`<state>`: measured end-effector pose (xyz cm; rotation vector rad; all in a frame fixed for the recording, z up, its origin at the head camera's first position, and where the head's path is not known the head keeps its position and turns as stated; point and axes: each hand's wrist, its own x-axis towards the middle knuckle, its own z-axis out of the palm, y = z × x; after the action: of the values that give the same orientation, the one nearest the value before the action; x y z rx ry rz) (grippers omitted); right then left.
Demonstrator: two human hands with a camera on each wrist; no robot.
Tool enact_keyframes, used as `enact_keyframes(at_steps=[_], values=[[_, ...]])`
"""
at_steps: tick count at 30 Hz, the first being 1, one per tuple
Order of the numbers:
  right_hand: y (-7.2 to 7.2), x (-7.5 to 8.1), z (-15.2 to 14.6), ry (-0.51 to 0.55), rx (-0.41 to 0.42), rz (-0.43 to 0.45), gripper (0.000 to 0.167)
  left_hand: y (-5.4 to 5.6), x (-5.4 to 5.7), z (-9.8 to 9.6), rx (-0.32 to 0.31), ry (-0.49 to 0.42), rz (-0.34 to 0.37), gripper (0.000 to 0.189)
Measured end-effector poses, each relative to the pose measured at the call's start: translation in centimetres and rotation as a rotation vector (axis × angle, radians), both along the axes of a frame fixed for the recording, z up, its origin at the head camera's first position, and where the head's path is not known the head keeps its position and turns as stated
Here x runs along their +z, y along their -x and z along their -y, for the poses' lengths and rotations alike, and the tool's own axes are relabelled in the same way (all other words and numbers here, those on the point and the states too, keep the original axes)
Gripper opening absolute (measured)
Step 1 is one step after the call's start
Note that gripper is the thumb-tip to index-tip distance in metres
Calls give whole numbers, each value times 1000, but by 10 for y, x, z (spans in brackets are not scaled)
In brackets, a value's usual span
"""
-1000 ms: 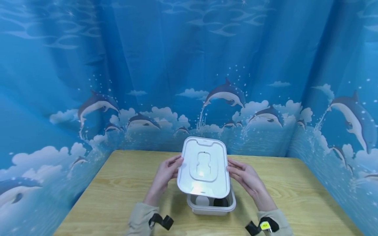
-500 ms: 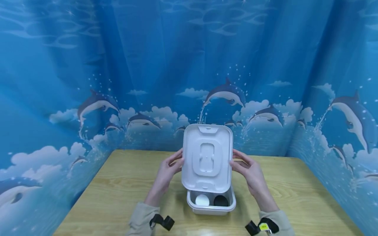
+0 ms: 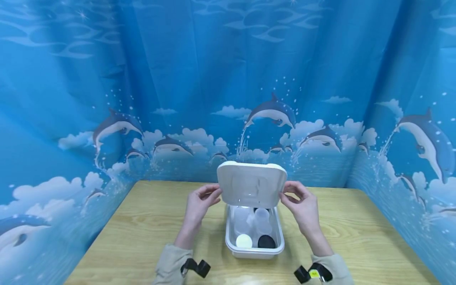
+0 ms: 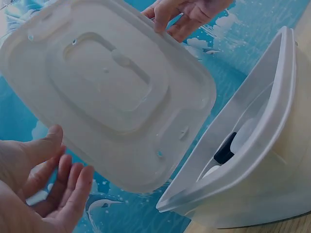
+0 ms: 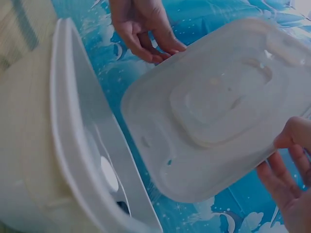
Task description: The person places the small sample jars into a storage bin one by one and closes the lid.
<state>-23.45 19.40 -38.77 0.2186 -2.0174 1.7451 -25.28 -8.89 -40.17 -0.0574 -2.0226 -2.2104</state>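
Observation:
A white plastic lid (image 3: 251, 185) is held tilted above the far part of a white box (image 3: 255, 255), its underside turned toward me. My left hand (image 3: 200, 204) pinches the lid's left edge between thumb and fingers. On the opposite edge, my right hand (image 3: 302, 206) pinches it the same way. Inside the box, a round white cap (image 3: 244, 241) and a round black cap (image 3: 266, 242) lie at the near end, with translucent containers (image 3: 242, 221) behind them. Both wrist views show the lid (image 4: 112, 82) apart from the box rim (image 5: 73, 121).
The box stands on a wood-grain table (image 3: 153, 221). A blue curtain (image 3: 199, 79) printed with dolphins hangs behind the table and along both sides. Black wrist straps with small cameras sit on both sleeves (image 3: 171, 263).
The lid has swung from its top face showing to its underside showing, tipping up and away. More of the box's inside is now visible. Both hands keep hold of the lid's edges.

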Motion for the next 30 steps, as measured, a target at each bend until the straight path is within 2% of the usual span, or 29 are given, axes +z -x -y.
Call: enact_keyframes(at_steps=[8,11,14,17,20,22,26,28,30], values=[[6,-9,2,44,6,-137,26,0,1,1,-107,-22,130,33],[9,-14,0,59,38,-206,30,1,-1,2,-153,-65,125,35],[13,-20,-3,62,106,-290,31,1,-1,3,-196,-101,111,38],[17,-26,-7,32,174,-352,27,1,-2,3,-205,-99,126,41],[20,-29,-8,-17,199,-384,22,1,-3,2,-201,-91,147,46],[21,-31,-8,-25,195,-388,20,2,-3,1,-197,-115,157,45],[21,-30,-4,-10,118,-354,17,1,-3,-1,-198,-185,152,44],[20,-28,-2,-1,59,-291,19,1,-3,-2,-187,-217,157,43],[17,-25,0,-3,9,-182,25,0,-3,-3,-173,-232,158,42]])
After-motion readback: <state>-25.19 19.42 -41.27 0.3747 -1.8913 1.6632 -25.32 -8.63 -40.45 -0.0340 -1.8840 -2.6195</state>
